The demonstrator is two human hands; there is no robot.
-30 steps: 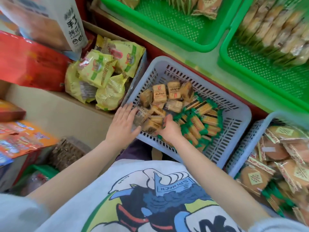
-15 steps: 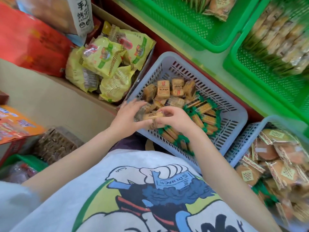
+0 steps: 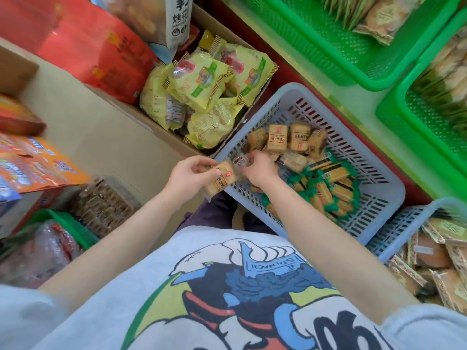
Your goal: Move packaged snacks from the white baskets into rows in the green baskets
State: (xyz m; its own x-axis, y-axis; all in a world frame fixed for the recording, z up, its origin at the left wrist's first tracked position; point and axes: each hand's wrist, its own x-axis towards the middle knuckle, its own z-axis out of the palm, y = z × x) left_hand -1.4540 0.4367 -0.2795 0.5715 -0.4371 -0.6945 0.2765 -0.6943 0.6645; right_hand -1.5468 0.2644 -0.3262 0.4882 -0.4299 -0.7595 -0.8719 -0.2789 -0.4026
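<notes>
A white basket [image 3: 376, 198] in front of me holds several tan snack packs [image 3: 288, 138] and green-ended packs [image 3: 331, 183]. My left hand [image 3: 188, 176] grips a tan snack pack [image 3: 221, 179] at the basket's near left corner. My right hand [image 3: 257, 169] pinches a second small pack [image 3: 240, 161] right beside it. Two green baskets [image 3: 336, 59] [image 3: 414, 122] sit beyond, each with rows of packaged snacks. Another white basket [image 3: 401, 228] of brown packs stands at the right.
A cardboard box [image 3: 156, 125] of yellow-green bags [image 3: 202, 82] stands left of the white basket. Red and orange packages [image 3: 83, 46] pile up at the far left. A small green basket [image 3: 68, 223] and stacked brown packs [image 3: 106, 205] sit low left.
Both hands lifted out of the pile in the white basket and came together at its near left corner, each now holding a tan pack. The camera tilted so the view shifted.
</notes>
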